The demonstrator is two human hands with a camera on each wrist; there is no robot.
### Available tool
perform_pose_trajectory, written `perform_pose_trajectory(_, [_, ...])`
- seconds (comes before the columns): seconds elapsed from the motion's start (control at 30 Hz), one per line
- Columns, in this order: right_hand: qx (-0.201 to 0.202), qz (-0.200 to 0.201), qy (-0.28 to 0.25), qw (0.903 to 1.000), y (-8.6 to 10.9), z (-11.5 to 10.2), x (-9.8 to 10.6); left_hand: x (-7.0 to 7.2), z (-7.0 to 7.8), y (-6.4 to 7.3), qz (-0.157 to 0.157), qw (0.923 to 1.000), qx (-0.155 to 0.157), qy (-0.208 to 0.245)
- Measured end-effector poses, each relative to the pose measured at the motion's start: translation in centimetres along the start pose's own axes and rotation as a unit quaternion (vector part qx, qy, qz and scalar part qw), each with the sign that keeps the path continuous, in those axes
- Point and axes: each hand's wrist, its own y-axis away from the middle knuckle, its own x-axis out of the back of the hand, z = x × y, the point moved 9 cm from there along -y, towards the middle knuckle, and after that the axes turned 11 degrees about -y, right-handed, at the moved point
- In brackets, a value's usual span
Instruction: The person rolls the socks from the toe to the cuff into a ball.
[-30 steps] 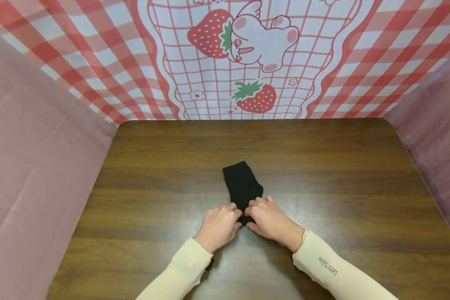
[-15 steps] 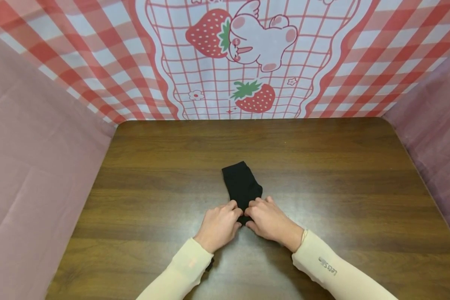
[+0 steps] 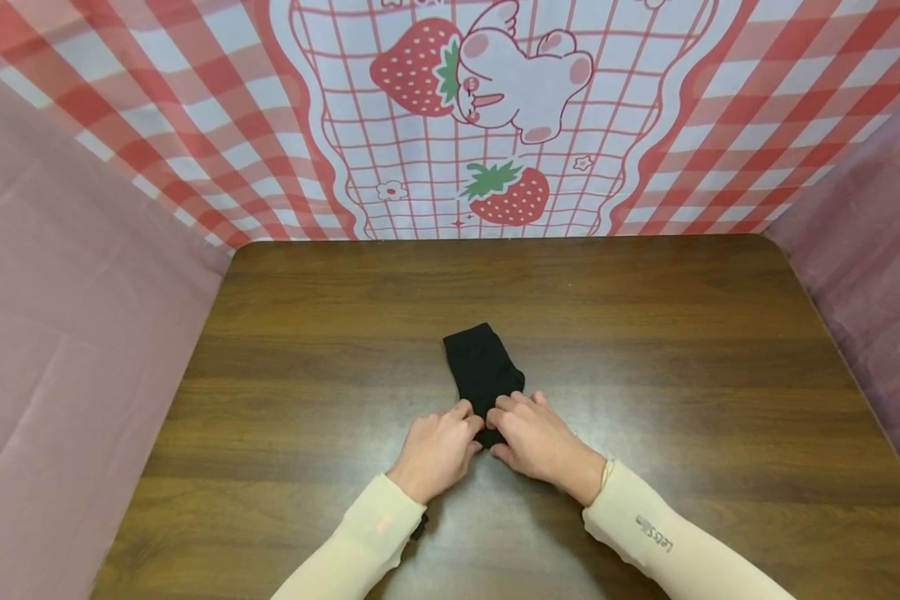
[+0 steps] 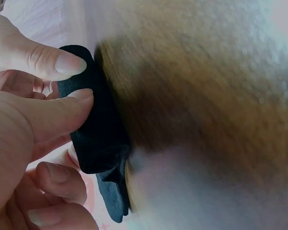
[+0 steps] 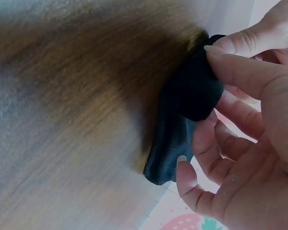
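Note:
A black sock (image 3: 482, 358) lies on the brown wooden table, its cuff pointing away from me and its heel bulging to the right. At its near end my left hand (image 3: 437, 450) pinches the toe part from the left. My right hand (image 3: 540, 437) holds the same end from the right, the two hands almost meeting. Close up in the left wrist view, both thumbs press on a folded-over part of the sock (image 4: 98, 129). From the right wrist view, the bent fingers sit behind that fold of the sock (image 5: 192, 91). Part of the toe is hidden beneath the hands.
The wooden table (image 3: 307, 317) has rounded far corners. Behind it hangs a red-and-white checked cloth (image 3: 435, 200) with strawberry prints. Pink cloth drapes (image 3: 82, 333) line the left and right sides.
Very little differs. The sock's near edge sits slightly farther from me between the hands, and the right hand has shifted a touch left. Both hands keep their hold.

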Motion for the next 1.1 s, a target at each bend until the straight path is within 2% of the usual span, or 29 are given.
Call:
perform_pose_trajectory(0.27, [0.001, 0.002, 0.002, 1.0000, -0.07, -0.04, 0.07, -0.07, -0.07, -0.04, -0.005, 1.0000, 0.001, 0.000])
perform_pose_trajectory(0.6, [-0.005, -0.020, -0.003, 0.9998, -0.29, 0.26, -0.14, 0.46, -0.06, 0.06, 0.032, 0.9994, -0.006, -0.010])
perform_pose_trajectory(1.1, [-0.009, -0.034, -0.014, 0.9993, -0.34, 0.31, -0.12, 0.68, -0.08, 0.08, 0.040, 0.9991, -0.009, -0.012])
